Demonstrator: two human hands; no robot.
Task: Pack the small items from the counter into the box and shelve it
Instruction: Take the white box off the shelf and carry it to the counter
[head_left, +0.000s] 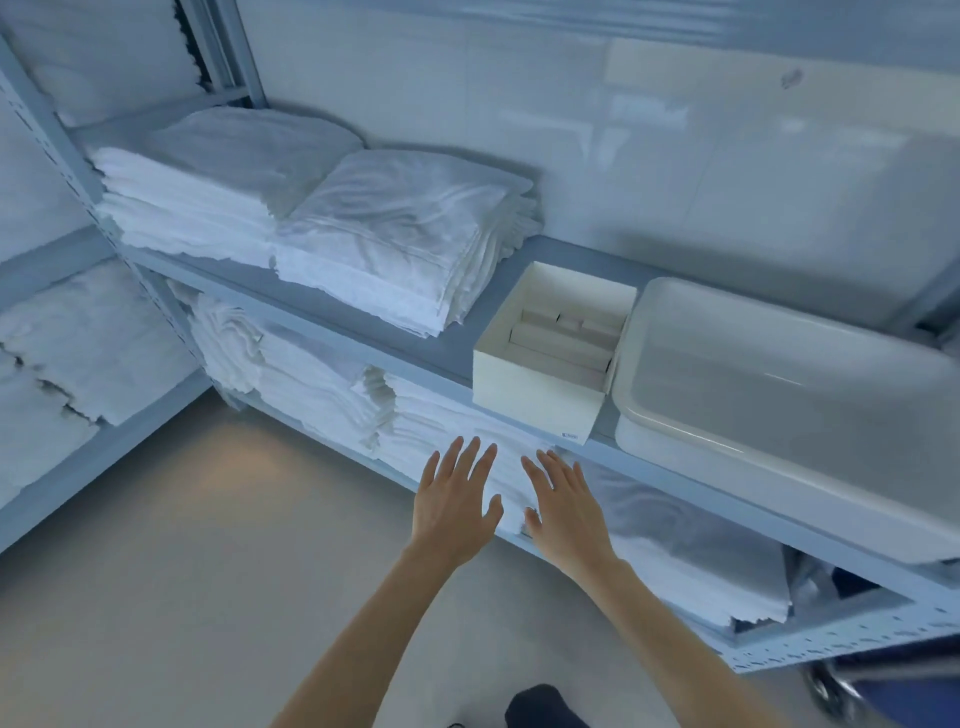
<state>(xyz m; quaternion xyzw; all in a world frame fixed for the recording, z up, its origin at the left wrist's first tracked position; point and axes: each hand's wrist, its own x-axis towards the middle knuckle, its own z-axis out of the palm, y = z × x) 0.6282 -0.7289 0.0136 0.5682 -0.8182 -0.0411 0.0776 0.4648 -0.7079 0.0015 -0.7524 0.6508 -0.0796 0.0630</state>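
An open white cardboard box (535, 392) stands on the grey shelf (405, 332), its front corner slightly over the shelf's edge. Inside it lie several small white packets (563, 343). My left hand (454, 506) and my right hand (569, 506) hover side by side below and in front of the box, fingers straight and spread, palms down. Neither hand touches the box or holds anything.
Stacks of folded white linen (400, 239) fill the shelf left of the box. A white plastic tub (779, 410) sits right against the box's right side. More linen (322, 384) lies on the shelf below. A second rack (72, 364) stands at the left, over grey floor (208, 545).
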